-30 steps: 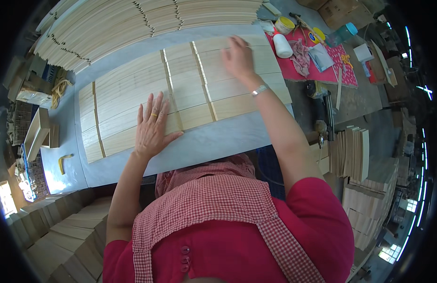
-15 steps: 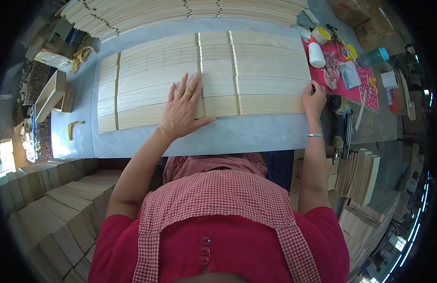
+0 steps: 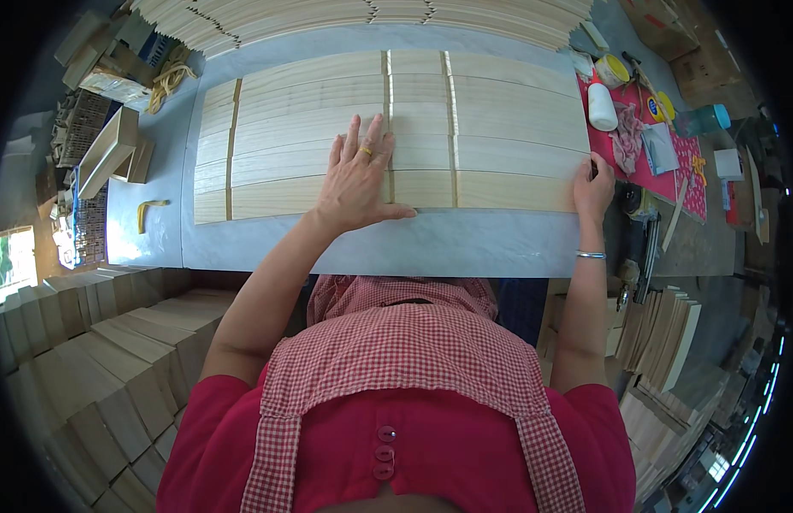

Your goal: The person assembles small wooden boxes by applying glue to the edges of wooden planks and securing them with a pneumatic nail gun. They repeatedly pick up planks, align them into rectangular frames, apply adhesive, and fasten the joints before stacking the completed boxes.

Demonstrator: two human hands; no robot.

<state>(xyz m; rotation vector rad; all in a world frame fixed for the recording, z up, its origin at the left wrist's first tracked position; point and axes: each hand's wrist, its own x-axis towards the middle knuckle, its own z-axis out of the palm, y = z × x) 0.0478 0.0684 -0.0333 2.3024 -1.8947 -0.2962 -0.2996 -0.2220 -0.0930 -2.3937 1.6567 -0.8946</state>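
Several pale wooden boards (image 3: 516, 124) lie side by side on the grey table (image 3: 465, 244). Three narrow grooves line up across them, one near the left end and two right of the middle. My left hand (image 3: 354, 184) rests flat on the nearest boards, left of the middle groove, fingers stretched out and thumb along the near edge. At the boards' right end, my right hand (image 3: 592, 192) is closed, its fingers curled against the front corner. Something small and dark shows between those fingers, too small to name.
More boards (image 3: 328, 15) are stacked along the far edge. On a pink cloth (image 3: 615, 154) at the right stand a white bottle (image 3: 601, 107), a yellow tub (image 3: 613, 71) and a teal jar (image 3: 703, 120). A wooden box (image 3: 111, 152) sits left; wood piles flank me below.
The whole view has shifted, so the table and boards appear farther right and slightly higher. Both hands keep about the same places on the boards.
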